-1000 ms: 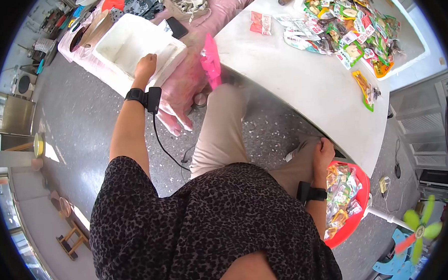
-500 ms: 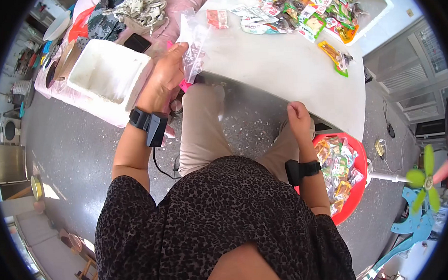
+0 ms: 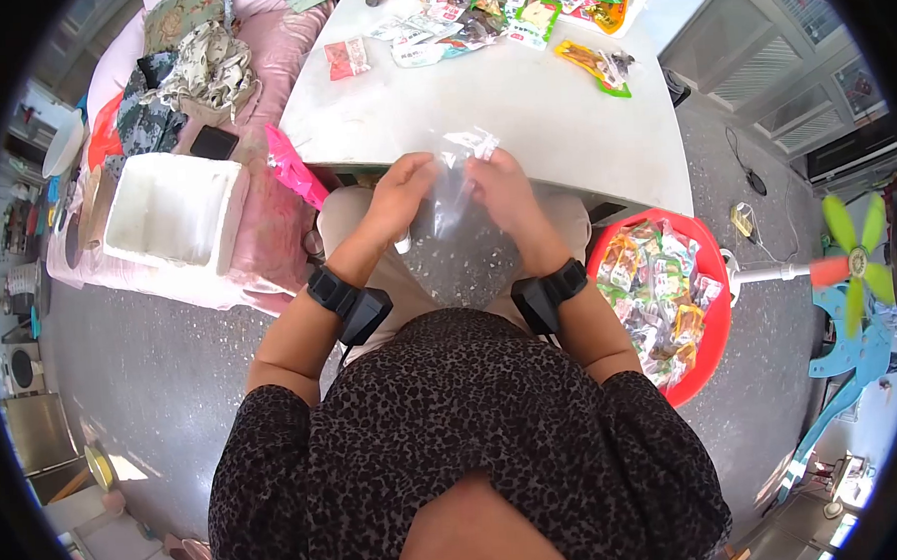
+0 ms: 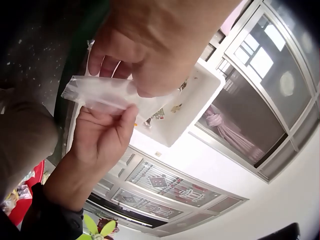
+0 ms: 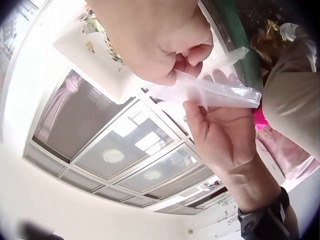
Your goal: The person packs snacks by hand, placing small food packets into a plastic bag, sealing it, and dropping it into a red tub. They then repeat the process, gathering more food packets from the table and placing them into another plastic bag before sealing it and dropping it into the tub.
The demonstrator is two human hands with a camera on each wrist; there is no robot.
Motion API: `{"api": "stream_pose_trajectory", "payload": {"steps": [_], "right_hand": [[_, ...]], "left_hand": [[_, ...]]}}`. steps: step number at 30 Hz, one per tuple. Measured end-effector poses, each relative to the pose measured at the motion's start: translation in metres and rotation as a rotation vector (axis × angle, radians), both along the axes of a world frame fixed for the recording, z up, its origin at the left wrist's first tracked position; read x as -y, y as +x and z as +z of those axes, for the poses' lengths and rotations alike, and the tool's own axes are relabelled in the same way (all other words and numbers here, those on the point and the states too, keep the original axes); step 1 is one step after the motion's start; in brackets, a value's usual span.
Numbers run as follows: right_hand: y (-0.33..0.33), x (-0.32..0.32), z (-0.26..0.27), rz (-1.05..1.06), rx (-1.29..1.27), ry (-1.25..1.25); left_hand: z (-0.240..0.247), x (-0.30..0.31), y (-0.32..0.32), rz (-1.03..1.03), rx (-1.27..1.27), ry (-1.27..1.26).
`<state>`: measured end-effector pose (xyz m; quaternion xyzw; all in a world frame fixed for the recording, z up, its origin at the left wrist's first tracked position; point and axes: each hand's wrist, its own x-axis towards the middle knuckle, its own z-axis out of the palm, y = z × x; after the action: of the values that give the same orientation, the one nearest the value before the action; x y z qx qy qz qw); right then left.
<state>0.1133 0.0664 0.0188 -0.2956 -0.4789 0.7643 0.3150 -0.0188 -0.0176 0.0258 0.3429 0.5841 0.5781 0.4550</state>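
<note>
A clear plastic bag hangs between my two hands at the table's front edge. My left hand pinches one side of it, and my right hand grips the other side near the top. From the left wrist, the bag looks flat and see-through, stretched across the fingers of both hands. In the right wrist view the thumb of my left hand lies against the film, while the curled fingers of my right hand hold its upper end.
Several colourful snack packets lie at the far side of the white table. A red basin full of packets stands at right. To the left are a white foam box, a phone and a pink bag.
My left hand has moved from the foam box to the front of my body, bringing the clear bag. My right hand has come up from beside the basin and taken hold of it.
</note>
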Motion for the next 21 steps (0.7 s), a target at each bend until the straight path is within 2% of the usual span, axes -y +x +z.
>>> {"api": "stream_pose_trajectory", "payload": {"steps": [3,6,7,14,20,21], "right_hand": [[0.005,-0.01,0.007,-0.038,-0.002,0.066],[0.002,-0.009,0.007,-0.03,-0.054,0.075],[0.0,-0.008,0.007,-0.017,-0.075,0.073],[0.004,-0.002,-0.001,-0.085,-0.087,0.039],[0.014,-0.007,-0.002,-0.054,-0.15,-0.083],[0.014,-0.01,-0.008,-0.03,-0.164,-0.103]], "left_hand": [[0.009,0.001,-0.001,0.158,-0.884,0.334],[0.018,-0.002,0.019,0.0,-0.995,0.376],[0.021,-0.003,0.024,-0.082,-0.911,0.267],[0.004,-0.015,0.035,-0.102,-0.865,0.117],[-0.012,-0.023,0.03,-0.204,-0.061,0.102],[-0.014,-0.023,0.029,-0.203,-0.069,0.09]]}}
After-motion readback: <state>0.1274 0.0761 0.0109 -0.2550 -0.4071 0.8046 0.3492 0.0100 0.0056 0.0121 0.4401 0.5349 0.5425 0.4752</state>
